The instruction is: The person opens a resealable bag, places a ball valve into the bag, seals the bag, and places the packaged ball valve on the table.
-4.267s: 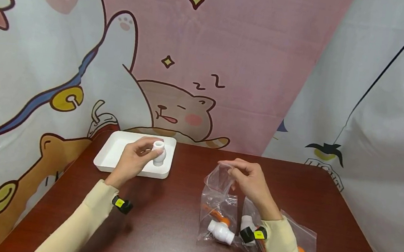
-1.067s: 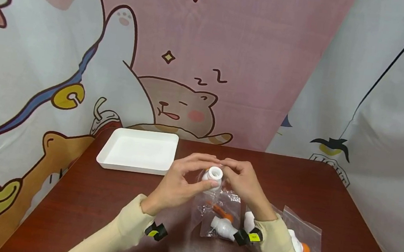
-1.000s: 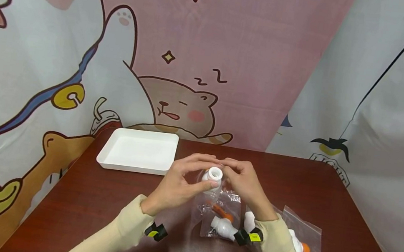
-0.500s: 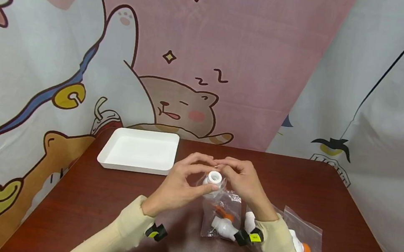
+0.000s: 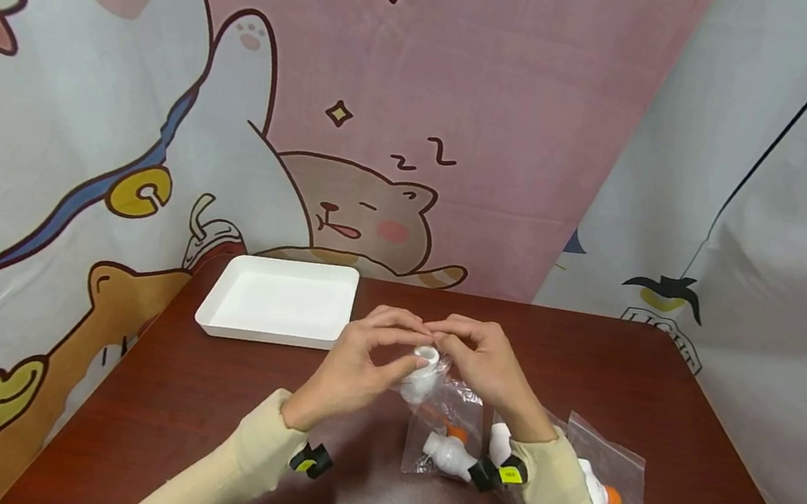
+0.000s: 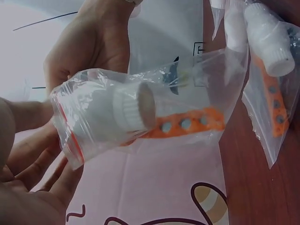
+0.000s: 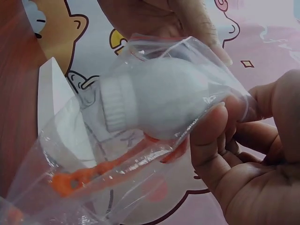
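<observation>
A white plastic valve (image 5: 420, 382), ball-shaped in the middle with a ribbed end, sits inside a clear zip bag (image 6: 206, 75) with a red strip at its mouth. An orange handle (image 6: 183, 124) with a row of holes lies in the same bag, below the valve. My left hand (image 5: 356, 360) grips the bag's mouth on the left, its thumb by the valve's upper rim. From the right, my right hand (image 5: 491, 364) pinches the bag's edge between thumb and fingers. Both hands' fingertips meet behind the valve. The wrist views partly hide what lies under the fingertips.
A white tray (image 5: 272, 337) stands at the back left of the brown table (image 5: 200, 429). Several more clear bags with white valves and orange handles lie beneath and beside my right forearm, including one bagged valve (image 5: 450, 457) in front. A printed cloth (image 5: 502, 130) hangs behind.
From the tray, my left hand has carried the valve right to the bag that my right hand holds. Within the last second the valve has sunk lower into the bag.
</observation>
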Demonstrator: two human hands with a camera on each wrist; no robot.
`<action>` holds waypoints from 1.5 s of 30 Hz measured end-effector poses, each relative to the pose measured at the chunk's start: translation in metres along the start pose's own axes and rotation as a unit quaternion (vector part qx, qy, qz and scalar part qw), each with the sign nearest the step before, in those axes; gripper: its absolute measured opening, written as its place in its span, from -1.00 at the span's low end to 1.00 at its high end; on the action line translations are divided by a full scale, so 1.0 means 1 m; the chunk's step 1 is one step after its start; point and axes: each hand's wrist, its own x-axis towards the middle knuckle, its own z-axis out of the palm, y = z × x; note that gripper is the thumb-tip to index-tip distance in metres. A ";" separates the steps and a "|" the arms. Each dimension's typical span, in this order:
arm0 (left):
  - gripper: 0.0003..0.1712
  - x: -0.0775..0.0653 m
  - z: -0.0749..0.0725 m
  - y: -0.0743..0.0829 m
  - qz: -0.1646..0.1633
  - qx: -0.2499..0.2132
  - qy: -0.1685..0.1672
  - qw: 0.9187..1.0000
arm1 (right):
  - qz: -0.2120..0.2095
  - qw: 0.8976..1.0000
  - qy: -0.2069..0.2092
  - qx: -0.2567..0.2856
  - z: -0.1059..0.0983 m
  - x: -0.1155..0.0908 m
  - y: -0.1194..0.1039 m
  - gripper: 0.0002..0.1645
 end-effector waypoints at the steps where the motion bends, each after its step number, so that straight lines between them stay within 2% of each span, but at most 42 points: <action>1: -0.75 0.001 0.000 0.000 0.002 0.000 0.003 1.000 | -0.003 1.000 -0.001 -0.001 -0.001 0.000 0.000 -0.74; 6: -0.83 0.003 -0.002 -0.002 0.010 -0.006 0.019 1.000 | -0.023 1.000 -0.011 -0.003 -0.003 0.000 -0.002 -0.77; 10: -0.83 0.003 -0.003 -0.001 -0.009 -0.020 0.027 0.999 | -0.032 0.999 -0.019 -0.006 -0.004 0.001 -0.005 -0.77; 15: -0.83 0.003 -0.002 0.000 -0.031 -0.038 0.043 0.998 | -0.019 0.999 -0.026 -0.017 -0.003 0.002 -0.011 -0.75; 20: -0.78 0.004 -0.004 0.001 -0.036 -0.041 0.067 0.996 | -0.014 0.999 -0.044 -0.020 -0.004 0.001 -0.013 -0.73; 27: -0.74 0.008 -0.009 0.007 -0.039 -0.036 0.084 0.995 | -0.057 0.996 -0.057 -0.023 -0.004 -0.003 -0.006 -0.65; 31: -0.74 0.010 -0.009 0.010 -0.045 -0.028 0.094 0.994 | -0.083 0.995 -0.048 -0.034 -0.001 -0.007 -0.006 -0.59; 36: -0.72 0.014 -0.011 0.012 -0.063 -0.025 0.118 0.991 | -0.141 0.987 -0.029 -0.078 0.000 -0.012 -0.005 -0.49; 40: -0.71 0.018 -0.013 0.013 -0.077 -0.021 0.131 0.988 | -0.194 0.973 -0.018 -0.124 0.000 -0.017 -0.002 -0.55; 43: -0.71 0.020 -0.015 0.013 -0.086 -0.017 0.138 0.987 | -0.221 0.963 -0.027 -0.152 -0.003 -0.020 -0.001 -0.58; 45: -0.71 0.020 -0.016 0.013 -0.091 -0.018 0.140 0.986 | -0.220 0.960 -0.042 -0.169 -0.005 -0.022 -0.001 -0.56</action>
